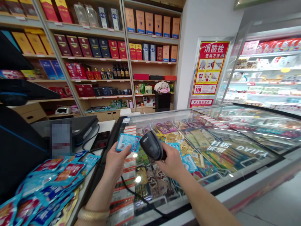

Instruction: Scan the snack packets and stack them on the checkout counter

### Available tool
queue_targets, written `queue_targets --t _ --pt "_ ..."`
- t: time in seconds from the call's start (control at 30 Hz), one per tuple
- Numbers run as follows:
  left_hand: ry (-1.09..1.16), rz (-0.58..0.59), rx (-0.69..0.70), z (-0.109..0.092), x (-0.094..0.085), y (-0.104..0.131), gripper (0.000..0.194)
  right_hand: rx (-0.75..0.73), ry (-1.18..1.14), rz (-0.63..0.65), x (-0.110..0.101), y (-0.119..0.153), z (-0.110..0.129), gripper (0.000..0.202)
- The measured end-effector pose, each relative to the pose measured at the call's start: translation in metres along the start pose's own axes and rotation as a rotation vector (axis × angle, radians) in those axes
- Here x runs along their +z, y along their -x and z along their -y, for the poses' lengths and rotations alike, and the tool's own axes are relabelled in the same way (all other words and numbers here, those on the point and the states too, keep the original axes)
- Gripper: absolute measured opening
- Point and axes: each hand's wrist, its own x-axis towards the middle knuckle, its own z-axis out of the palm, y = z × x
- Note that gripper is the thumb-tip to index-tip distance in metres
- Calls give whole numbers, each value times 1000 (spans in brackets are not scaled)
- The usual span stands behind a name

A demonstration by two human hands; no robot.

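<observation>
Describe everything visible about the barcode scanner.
The barcode scanner is a dark grey, plastic-looking handheld unit with a rounded head. The right hand grips its handle, aiming the head left at the small blue packet in the left hand. A black cable hangs below, over the freezer's glass lid.

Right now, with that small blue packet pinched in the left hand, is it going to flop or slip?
The blue packet probably weighs little: the left hand holds it up by fingertips at one edge. It stays fairly flat, so it seems only mildly floppy. Its glossy film may be slippery, like the packets in the pile on the counter.
</observation>
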Motion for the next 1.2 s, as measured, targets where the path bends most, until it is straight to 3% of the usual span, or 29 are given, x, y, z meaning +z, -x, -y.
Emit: queue_targets --t 0.43,0.63,0.87,1.2 --pt "4 78 -58 6 -2 9 52 -52 -28 177 1 3 10 19" --pt "-82 85 52 18 -4 3 55 -46 -67 206 -1 2 12 17" --pt "-253 105 202 24 -6 2 53 -43 -47 327 -3 2 12 15" --pt "-310 97 229 22 -5 3 50 -18 14 357 -3 2 13 13"
